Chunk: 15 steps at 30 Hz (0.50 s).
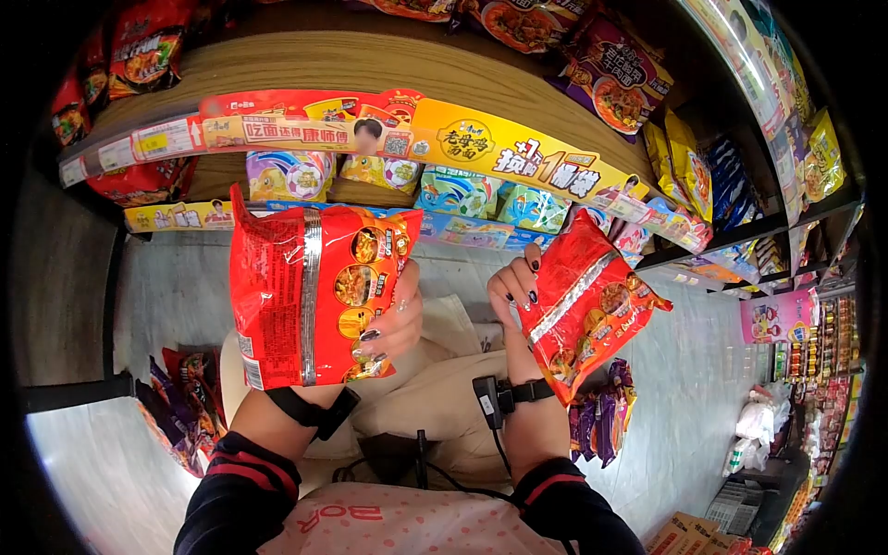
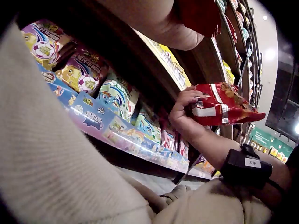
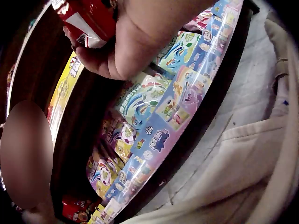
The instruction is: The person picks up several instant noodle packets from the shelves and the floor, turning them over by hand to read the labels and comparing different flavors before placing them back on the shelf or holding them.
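Two red printed packets with silver back seams are held up before the person in the head view. The left packet point(image 1: 277, 296) is gripped at its right edge by my left hand point(image 1: 396, 319), fingertips lying over its face. My right hand point(image 1: 513, 289) pinches the left edge of the other packet point(image 1: 592, 310), which tilts. In the left wrist view, my right hand point(image 2: 184, 112) grips its red packet point(image 2: 224, 105), and my left hand point(image 2: 154, 21) is at the top by dark red wrapping. The right wrist view shows my right hand point(image 3: 121, 51) holding red wrapping point(image 3: 96, 21).
A wooden shelf point(image 1: 277, 69) with a promotional strip point(image 1: 518, 153) crosses ahead, with noodle packets above. Colourful bags point(image 1: 291, 176) fill the lower shelf. More packets point(image 1: 185, 402) lie on the floor point(image 1: 185, 277) at left, others point(image 1: 601, 421) at right. Cartons point(image 1: 689, 536) stand lower right.
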Each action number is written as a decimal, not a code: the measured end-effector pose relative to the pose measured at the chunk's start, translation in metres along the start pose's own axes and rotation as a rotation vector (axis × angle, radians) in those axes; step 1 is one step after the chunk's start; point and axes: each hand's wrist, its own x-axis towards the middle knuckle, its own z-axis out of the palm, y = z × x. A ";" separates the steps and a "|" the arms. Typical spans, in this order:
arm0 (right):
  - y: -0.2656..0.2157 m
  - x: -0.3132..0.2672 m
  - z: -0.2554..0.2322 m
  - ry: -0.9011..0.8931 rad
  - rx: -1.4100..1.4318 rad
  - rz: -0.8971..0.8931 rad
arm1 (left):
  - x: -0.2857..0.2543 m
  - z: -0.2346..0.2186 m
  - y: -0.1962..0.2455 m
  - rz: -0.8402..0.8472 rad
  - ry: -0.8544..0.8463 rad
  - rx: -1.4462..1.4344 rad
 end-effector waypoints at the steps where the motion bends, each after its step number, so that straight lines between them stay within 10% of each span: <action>1: 0.001 0.001 0.003 0.000 0.000 0.000 | 0.000 -0.001 0.000 0.000 0.000 0.000; 15: 0.001 -0.001 0.004 0.137 -0.061 0.017 | -0.002 0.000 -0.001 0.075 0.073 0.036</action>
